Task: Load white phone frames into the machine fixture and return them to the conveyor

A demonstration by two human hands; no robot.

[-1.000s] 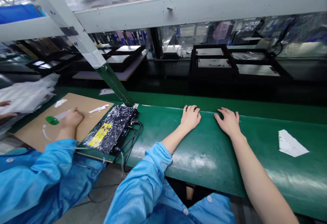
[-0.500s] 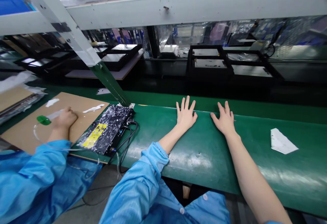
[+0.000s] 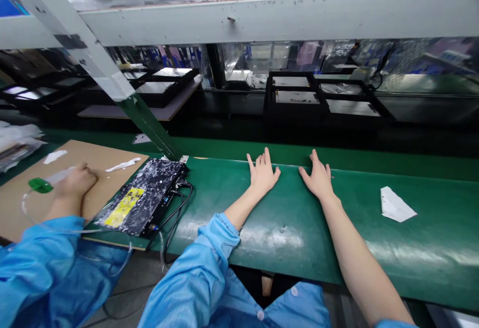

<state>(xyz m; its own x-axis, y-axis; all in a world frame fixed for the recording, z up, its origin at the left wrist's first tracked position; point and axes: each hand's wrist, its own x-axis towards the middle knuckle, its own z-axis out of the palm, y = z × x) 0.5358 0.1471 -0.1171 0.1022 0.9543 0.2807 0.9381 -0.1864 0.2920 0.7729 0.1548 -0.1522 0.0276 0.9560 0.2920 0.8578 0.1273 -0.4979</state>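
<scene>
Apparently we are between moves, left grip (image 3: 262,174) and right grip (image 3: 318,178) released near the table's (image 3: 284,205) far edge, any grasp calling for closing them first.

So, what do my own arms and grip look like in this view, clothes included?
Your left sleeve is bright blue and wrinkled, with a gathered cuff partway up the forearm. On the right, only an edge of blue sleeve shows at the bottom, leaving most of the right forearm bare. The left grip and right grip are both ungloved hands.
</scene>
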